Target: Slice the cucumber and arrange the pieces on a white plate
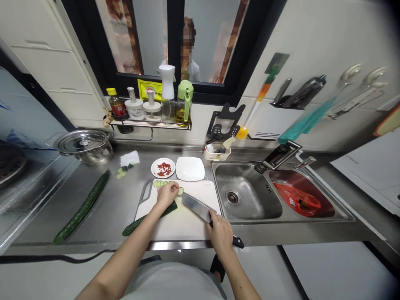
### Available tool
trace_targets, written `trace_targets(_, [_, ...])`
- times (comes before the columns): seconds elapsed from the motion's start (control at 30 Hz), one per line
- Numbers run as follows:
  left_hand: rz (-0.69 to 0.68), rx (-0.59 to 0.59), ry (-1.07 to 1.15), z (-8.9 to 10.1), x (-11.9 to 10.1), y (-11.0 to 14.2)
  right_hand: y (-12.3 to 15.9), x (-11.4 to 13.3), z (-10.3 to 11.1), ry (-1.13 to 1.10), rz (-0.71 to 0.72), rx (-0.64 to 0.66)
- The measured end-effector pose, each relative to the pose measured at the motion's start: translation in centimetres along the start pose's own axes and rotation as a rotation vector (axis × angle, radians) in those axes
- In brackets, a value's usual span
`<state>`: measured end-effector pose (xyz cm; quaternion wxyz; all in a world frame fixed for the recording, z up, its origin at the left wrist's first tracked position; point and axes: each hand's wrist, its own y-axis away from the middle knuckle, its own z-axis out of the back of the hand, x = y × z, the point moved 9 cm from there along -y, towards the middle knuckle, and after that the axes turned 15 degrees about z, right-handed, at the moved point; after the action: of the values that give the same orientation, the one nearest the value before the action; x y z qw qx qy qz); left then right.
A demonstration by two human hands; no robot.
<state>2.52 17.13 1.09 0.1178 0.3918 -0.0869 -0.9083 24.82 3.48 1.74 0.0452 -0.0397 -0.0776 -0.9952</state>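
My right hand (pixel 221 234) is wrapped round the black handle of a kitchen knife (pixel 196 207), its broad blade lying slanted over the white cutting board (pixel 193 227). At the blade's far end, the closed fingers of my left hand (pixel 168 194) are at a cucumber slice (pixel 180 191), seemingly pinching it. A row of cucumber slices (pixel 160 183) lies along the board's upper left edge, partly behind that hand. Below my left forearm rests a cut cucumber (pixel 134 226), reaching from the board onto the counter. Farther left lies a whole cucumber (pixel 83 208).
Behind the board stand a plate of red bits (pixel 163 168) and a white plate (pixel 190 168). A double sink (pixel 250 191) with a faucet (pixel 278 156) is at right. A lidded pot (pixel 85 146), paper (pixel 129 158) and cucumber scraps (pixel 121 173) are at left. Someone shows in the window.
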Motion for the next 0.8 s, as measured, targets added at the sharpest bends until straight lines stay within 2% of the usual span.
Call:
trace_targets(0.17, [0.082,-0.017,-0.114,-1.1,1.6,-2.7,0.2,-1.0,-0.3,-0.038,-0.031,-0.010])
trace_targets(0.43, [0.006,-0.034,-0.236,-2.1,0.9,-4.2,0.3,-1.2,-0.3,-0.088,-0.060,-0.015])
trace_targets(0.63, [-0.089,-0.054,-0.326,-1.7,-0.4,-4.2,0.1,-1.1,-0.4,-0.106,-0.079,-0.013])
trace_targets(0.8, [-0.066,-0.077,-0.226,0.0,0.5,-3.5,-0.6,-0.8,-0.2,-0.184,-0.055,-0.071])
